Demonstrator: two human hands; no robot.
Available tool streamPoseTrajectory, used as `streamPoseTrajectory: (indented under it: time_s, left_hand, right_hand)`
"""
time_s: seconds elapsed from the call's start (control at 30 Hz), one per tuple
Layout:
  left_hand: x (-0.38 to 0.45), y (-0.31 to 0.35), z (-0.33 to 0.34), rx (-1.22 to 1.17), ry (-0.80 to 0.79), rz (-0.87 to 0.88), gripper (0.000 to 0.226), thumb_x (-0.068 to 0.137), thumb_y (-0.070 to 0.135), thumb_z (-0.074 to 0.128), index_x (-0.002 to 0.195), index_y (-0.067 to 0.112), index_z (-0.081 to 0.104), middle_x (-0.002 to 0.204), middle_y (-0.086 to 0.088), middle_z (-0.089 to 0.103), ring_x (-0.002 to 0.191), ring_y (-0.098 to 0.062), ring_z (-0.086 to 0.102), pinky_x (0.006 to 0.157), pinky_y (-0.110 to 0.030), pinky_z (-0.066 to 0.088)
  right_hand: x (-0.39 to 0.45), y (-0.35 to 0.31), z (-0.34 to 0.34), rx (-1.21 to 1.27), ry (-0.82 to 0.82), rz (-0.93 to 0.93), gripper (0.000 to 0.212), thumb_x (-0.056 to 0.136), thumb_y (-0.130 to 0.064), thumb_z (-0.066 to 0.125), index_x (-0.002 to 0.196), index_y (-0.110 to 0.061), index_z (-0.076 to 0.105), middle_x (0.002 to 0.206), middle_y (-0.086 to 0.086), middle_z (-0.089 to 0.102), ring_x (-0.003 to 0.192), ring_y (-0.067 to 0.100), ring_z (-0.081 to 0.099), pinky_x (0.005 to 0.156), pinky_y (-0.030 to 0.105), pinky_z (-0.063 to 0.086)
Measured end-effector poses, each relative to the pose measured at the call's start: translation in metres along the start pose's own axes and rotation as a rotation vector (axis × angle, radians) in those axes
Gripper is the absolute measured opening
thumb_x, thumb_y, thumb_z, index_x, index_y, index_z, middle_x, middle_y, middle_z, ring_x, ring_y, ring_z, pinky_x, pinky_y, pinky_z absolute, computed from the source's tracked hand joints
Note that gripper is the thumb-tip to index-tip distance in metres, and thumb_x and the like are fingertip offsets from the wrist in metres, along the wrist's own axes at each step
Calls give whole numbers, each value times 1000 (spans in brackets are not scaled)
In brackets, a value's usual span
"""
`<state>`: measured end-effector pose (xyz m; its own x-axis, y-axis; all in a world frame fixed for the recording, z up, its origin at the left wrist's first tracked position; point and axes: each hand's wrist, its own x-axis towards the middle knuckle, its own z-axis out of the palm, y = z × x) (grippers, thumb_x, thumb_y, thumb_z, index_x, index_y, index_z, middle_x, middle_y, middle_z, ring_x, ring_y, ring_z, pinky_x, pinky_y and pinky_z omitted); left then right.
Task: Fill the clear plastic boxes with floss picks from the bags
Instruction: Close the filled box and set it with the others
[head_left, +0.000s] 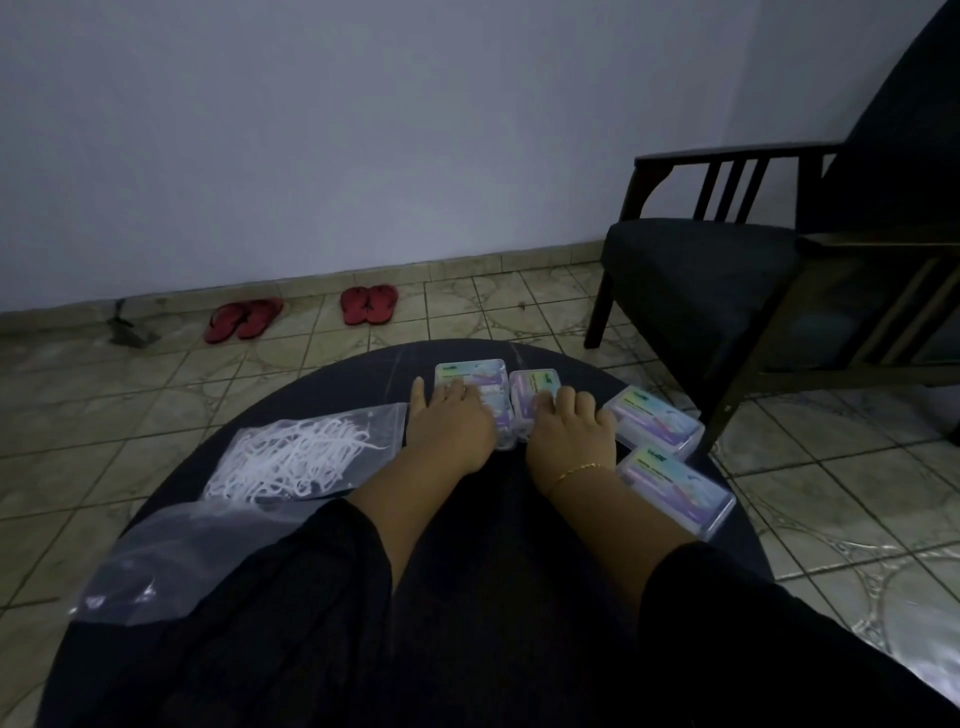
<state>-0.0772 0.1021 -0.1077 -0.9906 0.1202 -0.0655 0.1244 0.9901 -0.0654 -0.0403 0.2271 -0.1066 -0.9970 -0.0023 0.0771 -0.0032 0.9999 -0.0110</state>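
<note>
Several clear plastic boxes with pastel labels lie on a round dark table (332, 379). My left hand (449, 423) rests on the far box (470, 376), fingers laid over its lid and thumb out to the left. My right hand (569, 431) has its fingers curled over the second box (532, 387) beside it. Two more boxes sit to the right, one at the table's right side (657, 421) and one nearer me (680, 488). A clear bag of white floss picks (296, 454) lies left of my hands. A second, mostly flat clear bag (176, 556) lies nearer me.
A dark armchair (727, 270) stands close to the table's right side. Two pairs of red sandals (369, 304) lie on the tiled floor by the wall. A gold bracelet circles my right wrist. Black sleeves cover both forearms.
</note>
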Motion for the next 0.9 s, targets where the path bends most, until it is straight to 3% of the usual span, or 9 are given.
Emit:
streamPoseTrajectory:
  time_s: [0.3, 0.53, 0.73, 0.9]
  left_hand:
    - [-19, 12, 5, -83, 92, -4, 54, 102, 33, 22, 149, 8, 20, 158, -8, 17, 145, -24, 13, 116, -46, -7]
    - [-48, 32, 4, -108, 175, 58, 50, 102, 34, 24, 146, 12, 30, 155, -6, 25, 142, -22, 20, 116, -45, -2]
    - [-81, 33, -1, -98, 128, 72, 54, 103, 38, 21, 151, 15, 17, 159, -5, 13, 146, -21, 9, 116, -45, -9]
    - [-99, -6, -13, -65, 140, -4, 54, 103, 37, 22, 151, 14, 15, 160, -6, 11, 146, -22, 8, 117, -44, -9]
  right_hand:
    - [-22, 3, 4, 12, 18, 24, 57, 95, -29, 39, 145, -8, 22, 136, 13, 32, 120, 28, 36, 96, 40, 31]
    - [-54, 10, -10, 24, 39, -9, 56, 93, -31, 45, 143, -11, 27, 141, 13, 29, 126, 30, 34, 100, 41, 31]
    - [-76, 7, -26, 5, 67, -65, 49, 94, -35, 44, 138, -13, 36, 140, 12, 32, 126, 29, 33, 99, 42, 31]
    - [-78, -34, -33, 76, 63, -165, 45, 95, -34, 43, 135, -16, 41, 143, 12, 32, 129, 30, 30, 102, 43, 28]
